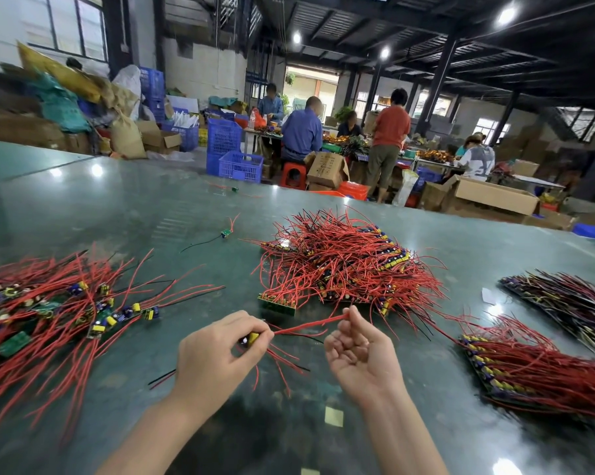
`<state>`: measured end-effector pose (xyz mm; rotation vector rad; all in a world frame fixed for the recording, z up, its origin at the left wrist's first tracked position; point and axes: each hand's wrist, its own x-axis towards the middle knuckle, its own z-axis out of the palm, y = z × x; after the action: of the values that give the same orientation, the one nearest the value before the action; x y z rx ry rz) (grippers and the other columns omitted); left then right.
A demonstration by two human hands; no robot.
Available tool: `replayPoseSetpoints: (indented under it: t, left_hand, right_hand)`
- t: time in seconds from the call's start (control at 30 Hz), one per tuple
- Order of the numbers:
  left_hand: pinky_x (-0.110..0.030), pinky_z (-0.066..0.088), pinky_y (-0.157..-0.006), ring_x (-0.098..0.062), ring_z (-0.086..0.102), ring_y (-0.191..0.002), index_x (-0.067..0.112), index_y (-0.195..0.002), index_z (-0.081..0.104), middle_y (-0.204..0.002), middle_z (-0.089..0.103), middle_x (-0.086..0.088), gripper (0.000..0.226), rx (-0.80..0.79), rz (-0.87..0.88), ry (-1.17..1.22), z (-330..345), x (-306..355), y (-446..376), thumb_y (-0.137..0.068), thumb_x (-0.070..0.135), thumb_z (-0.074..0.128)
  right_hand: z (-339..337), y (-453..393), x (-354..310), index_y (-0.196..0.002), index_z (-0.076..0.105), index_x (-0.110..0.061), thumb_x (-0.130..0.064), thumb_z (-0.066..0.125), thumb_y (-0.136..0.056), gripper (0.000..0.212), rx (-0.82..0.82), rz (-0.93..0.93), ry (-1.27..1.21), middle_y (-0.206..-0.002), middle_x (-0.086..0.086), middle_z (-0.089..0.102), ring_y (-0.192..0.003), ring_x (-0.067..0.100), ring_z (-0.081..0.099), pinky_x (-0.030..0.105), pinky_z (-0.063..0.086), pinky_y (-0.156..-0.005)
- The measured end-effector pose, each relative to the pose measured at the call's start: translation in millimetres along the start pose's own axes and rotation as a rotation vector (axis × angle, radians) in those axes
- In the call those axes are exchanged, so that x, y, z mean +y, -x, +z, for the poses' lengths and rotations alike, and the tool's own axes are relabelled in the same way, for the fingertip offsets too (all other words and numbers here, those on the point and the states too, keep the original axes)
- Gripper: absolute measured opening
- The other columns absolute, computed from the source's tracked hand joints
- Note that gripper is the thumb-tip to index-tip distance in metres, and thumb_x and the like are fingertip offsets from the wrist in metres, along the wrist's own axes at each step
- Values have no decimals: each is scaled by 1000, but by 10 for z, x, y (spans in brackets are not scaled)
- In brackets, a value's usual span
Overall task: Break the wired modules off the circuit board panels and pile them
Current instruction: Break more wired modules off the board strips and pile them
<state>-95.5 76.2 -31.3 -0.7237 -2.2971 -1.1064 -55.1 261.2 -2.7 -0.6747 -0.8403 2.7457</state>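
Two bare forearms are seen at the bottom edge, reaching forward over a green table (pixel 124 200). A small module (pixel 252 338) with a yellow part is pinched by the left hand (pixel 217 351), whose thumb and fingers are curled tightly around it. From this module a bundle of red wires (pixel 310 324) is stretched to the right, and more red and black wires hang down below it. The right hand (pixel 359 351) is turned palm up with the fingers loosely curled; the end of the red bundle is touched by the tip of one finger, but a firm grip on it cannot be told.

On the left, just beside the left hand, a pile (pixel 49 303) of separated modules is spread, with their red wires lying in all directions. On the right, near the right hand, a panel (pixel 515 368) is laid flat, its wires combed to the right side. Straight ahead of both hands, a large heap (pixel 344 265) of panels is placed, covered by tangled red wires, and a green strip (pixel 276 305) lies at its near edge. Further right, another stack (pixel 570 299) of panels with darker wires is seen.

Behind the heap, two single modules are left alone on the table: one (pixel 225 233) near the middle and one (pixel 234 189) close to the far edge.

Beyond the table, blue crates (pixel 234 156), cardboard boxes (pixel 327 169) and several workers (pixel 303 132) at benches are seen.
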Motion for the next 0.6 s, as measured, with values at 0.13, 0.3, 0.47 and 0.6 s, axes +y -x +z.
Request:
replayPoseSetpoints:
  t: [0.13, 0.3, 0.47, 0.6]
  left_hand:
    - [-16, 37, -66, 9, 53, -82, 49, -99, 58, -92, 60, 30, 38, -160, -59, -13, -68, -78, -1, -76, 57, 29]
    - [-31, 31, -68, -20, 61, -87, 30, -109, 39, -95, 61, 18, 32, -49, -265, -36, -86, -153, -57, -79, 33, 32]
    - [-38, 40, -61, -39, 61, -81, 20, -96, 52, -80, 64, -14, 21, 262, -338, -348, -500, -496, -240, -81, 7, 60]
    - [-65, 21, -104, -51, 26, -130, 1, -128, 49, -136, 40, -35, 65, 251, -393, -596, -613, -745, -249, -68, 2, 74]
  right_hand:
    - [-31, -37, 0, -86, 69, -7, -22, 69, -66, 25, -61, -35, 192, -63, 0, 62, -45, 5, 50, 16, 46, -44]
    - [-70, -83, 38, -102, 63, 1, -22, 59, -88, 27, -31, 0, 227, -76, 4, 64, -55, 10, 54, 18, 49, -47]
    - [-87, -97, 58, -91, 70, -4, -10, 54, -89, 17, -64, -46, 386, -66, 2, 64, -50, 9, 51, 19, 45, -53]
    - [-94, -103, 94, -93, 71, -4, -9, 55, -88, 17, -75, -38, 425, -64, 1, 63, -48, 8, 52, 18, 46, -51]
